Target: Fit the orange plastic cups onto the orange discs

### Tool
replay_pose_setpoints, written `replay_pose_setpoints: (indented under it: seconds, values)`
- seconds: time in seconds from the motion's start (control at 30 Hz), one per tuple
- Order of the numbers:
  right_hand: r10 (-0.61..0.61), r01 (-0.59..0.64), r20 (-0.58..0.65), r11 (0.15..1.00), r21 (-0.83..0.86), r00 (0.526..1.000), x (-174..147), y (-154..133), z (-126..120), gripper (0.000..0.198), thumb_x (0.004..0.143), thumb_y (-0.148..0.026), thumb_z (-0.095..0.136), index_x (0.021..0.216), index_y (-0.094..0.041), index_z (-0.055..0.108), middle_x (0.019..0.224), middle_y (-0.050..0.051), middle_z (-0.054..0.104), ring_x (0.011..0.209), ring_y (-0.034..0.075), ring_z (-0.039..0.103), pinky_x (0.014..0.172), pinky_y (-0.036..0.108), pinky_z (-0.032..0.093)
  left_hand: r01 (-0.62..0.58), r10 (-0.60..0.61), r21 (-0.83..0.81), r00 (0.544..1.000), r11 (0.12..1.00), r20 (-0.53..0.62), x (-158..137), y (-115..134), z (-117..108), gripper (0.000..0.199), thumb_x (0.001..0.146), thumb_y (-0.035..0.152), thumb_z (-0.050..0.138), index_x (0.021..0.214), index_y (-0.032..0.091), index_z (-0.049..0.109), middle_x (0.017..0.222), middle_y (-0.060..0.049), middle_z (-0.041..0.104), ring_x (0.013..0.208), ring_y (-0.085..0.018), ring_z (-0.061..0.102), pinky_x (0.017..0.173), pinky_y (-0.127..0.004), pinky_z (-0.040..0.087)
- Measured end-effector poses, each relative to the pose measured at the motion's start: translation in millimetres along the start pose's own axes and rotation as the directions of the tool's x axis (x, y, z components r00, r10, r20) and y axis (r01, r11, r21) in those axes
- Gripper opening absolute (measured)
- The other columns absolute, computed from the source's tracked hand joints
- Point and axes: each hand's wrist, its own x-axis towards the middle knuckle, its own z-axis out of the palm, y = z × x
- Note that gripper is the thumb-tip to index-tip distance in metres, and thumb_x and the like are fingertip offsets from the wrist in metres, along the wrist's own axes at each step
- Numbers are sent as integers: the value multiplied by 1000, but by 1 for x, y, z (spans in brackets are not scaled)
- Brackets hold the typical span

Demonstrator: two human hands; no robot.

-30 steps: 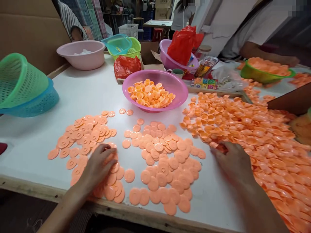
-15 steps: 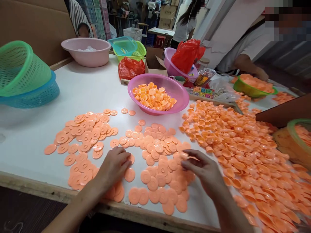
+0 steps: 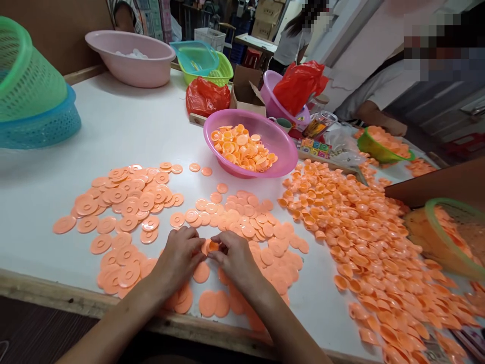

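Over the near part of the white table (image 3: 125, 121), my two hands meet. My left hand (image 3: 181, 253) pinches a small flat orange disc (image 3: 204, 246) at its edge. My right hand (image 3: 237, 258) grips a small orange cup-shaped piece (image 3: 213, 246) against the disc; whether the two are joined I cannot tell. Loose orange discs lie around both hands, in a left pile (image 3: 129, 202) and a middle pile (image 3: 246, 217), partly hidden under my forearms. To the right spreads a large heap of orange cup-shaped pieces (image 3: 352, 227).
A pink bowl (image 3: 284, 144) behind the discs holds orange pieces. Green (image 3: 41, 86) and blue baskets (image 3: 56, 124) stand at the left, a pale pink basin (image 3: 151, 71) farther back. Red bags and a cardboard box (image 3: 248, 96) line the back. A co-worker's arm (image 3: 382, 121) is at the right.
My right hand has moved left from beside the middle discs to my left hand, bringing the cup-shaped piece to the disc. My left hand stays nearly in place. The view has shifted slightly.
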Motion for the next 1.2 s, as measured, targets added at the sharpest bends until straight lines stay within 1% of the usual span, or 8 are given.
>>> replay_pose_setpoints:
  seconds: [0.2,0.33,0.47,0.8,0.9,1.03,1.1,1.2]
  values:
    - [-82,98,83,972,-215,993,3,-7,4,16,77,1,69,79,-15,68,82,2,59,76,15,56,67,26,42,57,-51,-161,998,985,41,4,3,-9,18,87,20,57,76,20,73,81,-4,64,79,-18,56,72,-31,37]
    - [-55,83,118,967,-242,991,5,-12,4,16,79,0,70,79,-16,69,81,1,56,73,13,56,66,25,41,281,-239,-408,959,869,151,11,9,-20,19,83,22,55,79,19,74,73,-1,69,70,-15,60,64,-27,39]
    - [-53,87,127,955,-283,991,6,-13,7,17,80,0,67,74,-15,67,77,0,53,67,12,53,59,23,38,451,-415,-420,892,788,181,20,14,-13,17,73,21,58,58,17,63,55,2,61,57,-13,55,55,-25,34]
    - [-106,109,31,911,-397,994,-8,-17,25,22,85,1,51,83,-12,68,83,7,61,70,16,56,62,26,42,429,-389,-389,903,815,182,17,9,-9,27,77,30,56,53,18,59,49,2,57,53,-14,53,54,-25,34]
    - [-80,86,35,965,-248,996,1,-15,6,17,76,-1,64,82,-14,71,81,5,66,72,16,61,65,27,47,361,-336,-419,932,833,137,19,-3,-20,27,81,32,53,65,19,70,58,-1,66,60,-16,60,58,-27,42]
    - [-56,74,-138,990,124,989,51,-33,-51,16,73,-20,73,88,-16,73,69,1,67,63,16,64,62,29,51,228,-277,-239,941,944,-196,28,-26,-28,26,82,29,54,97,21,74,99,-7,72,96,-24,62,84,-36,47]
    - [-92,155,-307,970,187,947,87,-50,-83,26,76,-28,72,98,-14,73,73,2,69,62,16,65,64,31,54,169,-181,-70,952,983,-247,33,-34,-29,25,77,24,60,97,22,75,105,-8,70,100,-27,59,88,-39,46]
    - [-148,241,-531,964,109,834,127,-62,-127,50,73,-31,73,120,-15,67,106,11,71,71,18,68,71,36,57,151,-145,15,968,988,-203,36,-38,-34,22,81,26,56,89,23,76,97,-7,72,93,-26,59,83,-39,46]
